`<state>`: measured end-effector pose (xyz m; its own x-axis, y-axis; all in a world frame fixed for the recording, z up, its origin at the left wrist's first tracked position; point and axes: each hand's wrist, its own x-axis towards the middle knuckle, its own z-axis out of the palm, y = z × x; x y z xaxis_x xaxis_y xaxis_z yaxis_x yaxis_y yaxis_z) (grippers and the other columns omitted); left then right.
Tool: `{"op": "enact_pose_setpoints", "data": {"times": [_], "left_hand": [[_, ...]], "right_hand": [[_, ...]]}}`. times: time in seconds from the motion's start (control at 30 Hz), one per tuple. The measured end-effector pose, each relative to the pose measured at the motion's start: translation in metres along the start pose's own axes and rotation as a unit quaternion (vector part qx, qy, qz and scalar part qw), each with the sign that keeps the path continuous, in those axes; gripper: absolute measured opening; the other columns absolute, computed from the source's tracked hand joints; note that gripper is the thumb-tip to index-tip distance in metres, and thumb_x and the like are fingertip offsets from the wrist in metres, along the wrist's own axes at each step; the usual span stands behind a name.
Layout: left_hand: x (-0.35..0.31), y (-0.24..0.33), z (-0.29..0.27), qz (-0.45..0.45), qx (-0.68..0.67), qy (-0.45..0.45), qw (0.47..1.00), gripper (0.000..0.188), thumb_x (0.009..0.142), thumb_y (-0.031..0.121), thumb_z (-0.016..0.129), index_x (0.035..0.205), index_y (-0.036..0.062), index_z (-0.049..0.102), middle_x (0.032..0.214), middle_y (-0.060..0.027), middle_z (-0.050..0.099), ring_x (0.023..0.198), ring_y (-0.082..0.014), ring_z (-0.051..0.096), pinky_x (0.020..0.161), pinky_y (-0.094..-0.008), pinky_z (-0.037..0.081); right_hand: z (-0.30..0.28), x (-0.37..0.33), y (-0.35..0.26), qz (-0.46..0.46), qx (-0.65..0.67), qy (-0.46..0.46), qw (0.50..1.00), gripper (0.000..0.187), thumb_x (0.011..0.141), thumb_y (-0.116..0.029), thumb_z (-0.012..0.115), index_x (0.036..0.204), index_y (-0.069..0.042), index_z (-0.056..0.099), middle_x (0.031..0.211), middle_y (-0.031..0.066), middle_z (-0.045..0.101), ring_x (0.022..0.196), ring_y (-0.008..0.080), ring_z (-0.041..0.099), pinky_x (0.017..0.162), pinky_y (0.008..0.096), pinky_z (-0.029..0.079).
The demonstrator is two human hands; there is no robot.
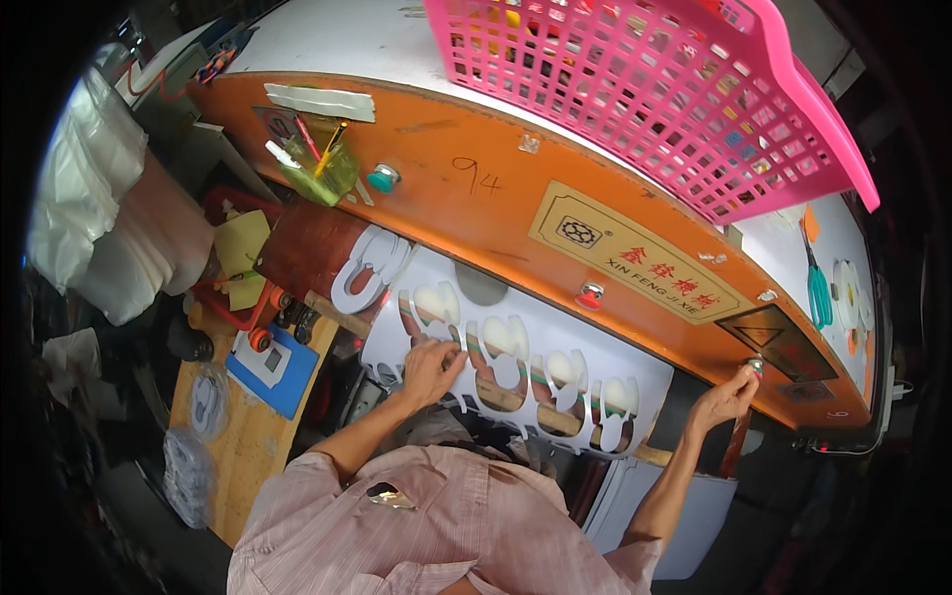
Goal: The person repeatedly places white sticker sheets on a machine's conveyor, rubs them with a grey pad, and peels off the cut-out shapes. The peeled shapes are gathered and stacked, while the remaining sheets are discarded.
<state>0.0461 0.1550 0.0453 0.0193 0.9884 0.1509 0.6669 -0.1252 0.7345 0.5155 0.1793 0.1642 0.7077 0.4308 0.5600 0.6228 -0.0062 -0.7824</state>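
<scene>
A white sheet (pixel 548 335) with several curved cut-outs lies across the machine's front opening, with wooden strips showing through the gaps. At its left part, my left hand (pixel 434 369) is closed, its fingertips pinching a narrow strip of the sheet beside a cut-out. My right hand (pixel 722 399) reaches to the far right of the orange machine front (pixel 446 193). Its fingers are closed round a small green push button (pixel 756 366), mostly covered by the fingertips. Loose white curved pieces (pixel 369 268) are stacked left of the sheet.
A pink basket (pixel 635 89) stands on the machine top, with teal-handled scissors (pixel 818 288) to its right. A red button (pixel 589 296) and another green button (pixel 383 178) sit on the front. At left is a wooden table (pixel 243 436) with a blue device (pixel 275 369) and bagged white pieces (pixel 188 476).
</scene>
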Motion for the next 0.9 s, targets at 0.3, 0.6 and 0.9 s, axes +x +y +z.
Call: {"op": "enact_pose_setpoints", "data": {"times": [0.3, 0.6, 0.9], "left_hand": [[0.074, 0.062, 0.021, -0.005, 0.029, 0.027, 0.999, 0.025, 0.090, 0.027, 0.076, 0.076, 0.0065, 0.071, 0.062, -0.0072, 0.063, 0.068, -0.0298, 0.059, 0.063, -0.0447, 0.047], [0.059, 0.088, 0.036, -0.013, 0.052, 0.056, 0.997, 0.030, 0.090, 0.028, 0.076, 0.073, 0.0053, 0.067, 0.064, -0.0077, 0.062, 0.071, -0.0300, 0.061, 0.065, -0.0449, 0.049], [0.013, 0.043, 0.006, -0.051, -0.003, -0.013, 0.999, 0.035, 0.093, 0.035, 0.071, 0.079, 0.0030, 0.070, 0.070, -0.0148, 0.064, 0.078, -0.0375, 0.064, 0.072, -0.0509, 0.050]], "right_hand": [[-0.016, -0.038, -0.017, -0.056, -0.026, -0.181, 0.982, 0.005, 0.096, -0.002, 0.064, 0.091, 0.000, 0.063, 0.086, 0.0107, 0.060, 0.084, 0.0262, 0.059, 0.078, 0.0377, 0.049], [-0.001, -0.134, -0.043, -0.186, -0.074, -0.338, 0.919, 0.021, 0.089, -0.015, 0.074, 0.105, -0.003, 0.071, 0.103, 0.0125, 0.069, 0.099, 0.0331, 0.062, 0.091, 0.0465, 0.043], [-0.023, -0.221, -0.060, -0.175, -0.102, -0.299, 0.933, 0.009, 0.092, -0.011, 0.070, 0.095, -0.003, 0.073, 0.095, 0.0117, 0.071, 0.092, 0.0316, 0.063, 0.087, 0.0450, 0.044]]}}
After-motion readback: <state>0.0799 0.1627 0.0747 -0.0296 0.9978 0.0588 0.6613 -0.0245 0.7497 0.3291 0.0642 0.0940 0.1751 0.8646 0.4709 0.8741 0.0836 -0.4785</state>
